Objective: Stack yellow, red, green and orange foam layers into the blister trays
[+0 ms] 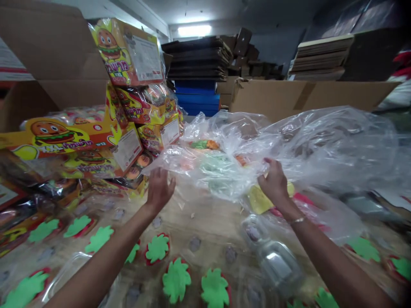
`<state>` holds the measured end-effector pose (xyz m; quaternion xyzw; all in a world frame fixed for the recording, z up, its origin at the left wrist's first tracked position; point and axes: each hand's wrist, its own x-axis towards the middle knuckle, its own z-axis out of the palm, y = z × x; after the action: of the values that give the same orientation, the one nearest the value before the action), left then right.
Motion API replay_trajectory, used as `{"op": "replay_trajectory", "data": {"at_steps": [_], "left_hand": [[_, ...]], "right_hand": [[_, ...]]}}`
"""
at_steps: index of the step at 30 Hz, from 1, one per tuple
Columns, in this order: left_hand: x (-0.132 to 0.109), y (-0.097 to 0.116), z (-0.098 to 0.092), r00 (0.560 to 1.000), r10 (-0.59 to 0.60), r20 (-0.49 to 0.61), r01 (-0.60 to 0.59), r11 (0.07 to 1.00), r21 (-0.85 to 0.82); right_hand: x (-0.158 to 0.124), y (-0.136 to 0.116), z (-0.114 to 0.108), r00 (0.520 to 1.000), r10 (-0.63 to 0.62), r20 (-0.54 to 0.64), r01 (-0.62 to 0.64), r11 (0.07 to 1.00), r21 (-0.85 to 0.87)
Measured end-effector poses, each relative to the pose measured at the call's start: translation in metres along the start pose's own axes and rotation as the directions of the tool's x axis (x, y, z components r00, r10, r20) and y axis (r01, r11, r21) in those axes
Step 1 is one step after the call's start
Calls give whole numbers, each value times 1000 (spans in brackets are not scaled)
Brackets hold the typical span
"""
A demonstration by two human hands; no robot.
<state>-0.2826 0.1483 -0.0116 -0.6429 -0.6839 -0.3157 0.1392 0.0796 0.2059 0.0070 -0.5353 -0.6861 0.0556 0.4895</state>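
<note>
A large clear plastic bag (231, 175) lies across the work surface, with green and orange pieces showing through it. My left hand (159, 190) is at the bag's near left edge, fingers curled on the film and thumb standing apart. Farther right, my right hand (274, 182) is closed in a pinch on the same bag. Under and beside my right wrist are yellow pieces (260, 199) and red-pink pieces (305, 201) beneath film. Nearer to me, green leaf-shaped pieces (176, 280) sit on red ones in clear plastic trays.
Burger-printed display boxes (135, 51) are stacked at the left, beside an open carton (70, 47). An empty clear clamshell pack (279, 265) lies near my right forearm. Behind the bag stands a cardboard box (276, 98), with flattened cardboard (199, 57) stacked farther back.
</note>
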Motion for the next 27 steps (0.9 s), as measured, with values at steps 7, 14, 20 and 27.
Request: {"op": "replay_trajectory", "data": {"at_steps": [7,14,20,27], "left_hand": [[30,-5,9,992,-11,-126,24,995,97],[66,7,30,987,147,65,-156,975,159],[50,-2,52,890,269,369,-332,936,119],[83,27,65,971,-42,234,63,995,-83]], "right_hand": [[-83,-137,56,470,-807,357,779,570,261],[17,-108,151,687,-108,719,135,991,20],[6,-67,128,545,-332,770,-179,851,493],[20,-66,55,948,-188,255,205,978,-40]]}}
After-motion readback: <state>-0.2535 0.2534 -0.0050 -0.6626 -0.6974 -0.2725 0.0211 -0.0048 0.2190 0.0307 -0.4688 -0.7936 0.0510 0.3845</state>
